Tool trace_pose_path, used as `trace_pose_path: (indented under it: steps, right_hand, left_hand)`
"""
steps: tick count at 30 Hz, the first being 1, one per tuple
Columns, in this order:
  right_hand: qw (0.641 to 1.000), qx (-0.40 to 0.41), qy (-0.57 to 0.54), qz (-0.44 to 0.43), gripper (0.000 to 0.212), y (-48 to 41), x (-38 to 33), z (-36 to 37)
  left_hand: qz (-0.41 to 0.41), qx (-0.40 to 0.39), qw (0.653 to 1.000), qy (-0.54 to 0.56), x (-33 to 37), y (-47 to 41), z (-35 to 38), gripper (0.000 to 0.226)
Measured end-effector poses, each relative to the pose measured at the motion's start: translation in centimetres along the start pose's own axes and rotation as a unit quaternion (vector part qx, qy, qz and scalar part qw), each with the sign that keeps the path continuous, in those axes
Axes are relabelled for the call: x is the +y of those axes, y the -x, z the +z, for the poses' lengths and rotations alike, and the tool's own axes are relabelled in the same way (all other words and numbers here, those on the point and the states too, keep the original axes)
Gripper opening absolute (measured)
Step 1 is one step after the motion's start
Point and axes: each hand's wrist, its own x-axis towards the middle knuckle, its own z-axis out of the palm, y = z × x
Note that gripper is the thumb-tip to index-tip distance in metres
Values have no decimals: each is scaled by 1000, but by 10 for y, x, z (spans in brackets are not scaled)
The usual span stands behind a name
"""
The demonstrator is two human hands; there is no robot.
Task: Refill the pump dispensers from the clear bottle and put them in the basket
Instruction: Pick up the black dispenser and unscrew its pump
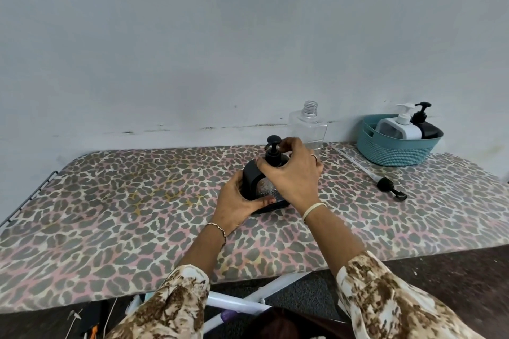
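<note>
A black pump dispenser (pixel 252 180) with a clear window stands at the middle of the leopard-print board. My left hand (pixel 239 205) grips its lower body from the left. My right hand (pixel 293 170) curls round the black pump collar at its top, below the pump head (pixel 273 143). Behind them the clear bottle (pixel 309 125) stands uncapped by the wall, partly hidden by my right hand. At the far right a teal basket (pixel 396 151) holds a white dispenser (pixel 399 126) and a black dispenser (pixel 425 125).
A loose black pump with a long clear tube (pixel 385 183) lies on the board to the right, in front of the basket. The board's metal rack (pixel 30 192) sticks out at the left end. A pale wall runs right behind.
</note>
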Motion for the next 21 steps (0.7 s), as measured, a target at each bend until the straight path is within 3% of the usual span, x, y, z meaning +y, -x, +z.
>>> trace_pose_path:
  steps: [3, 6, 9, 12, 16, 21]
  right_hand:
    - [1000, 6, 22, 13, 46, 1, 1, 1]
    - [998, -28, -49, -3, 25, 1, 1, -1]
    - [997, -23, -64, -26, 41, 2, 3, 1]
    - [1000, -1, -4, 1, 52, 0, 6, 3]
    - [1000, 3, 0, -3, 39, -1, 2, -3]
    - [992, 22, -121, -4, 29, -2, -6, -16]
  left_hand:
    - [2, -2, 1000, 1, 1, 1, 0, 65]
    - [1, 1, 1000, -5, 2, 1, 0, 66]
    - [-1, 2, 1000, -6, 3, 1, 0, 66]
    - [-4, 4, 1000, -2, 3, 0, 1, 63]
    - [-1, 8, 1000, -4, 4, 2, 1, 64]
    - [8, 20, 999, -33, 4, 3, 1, 68]
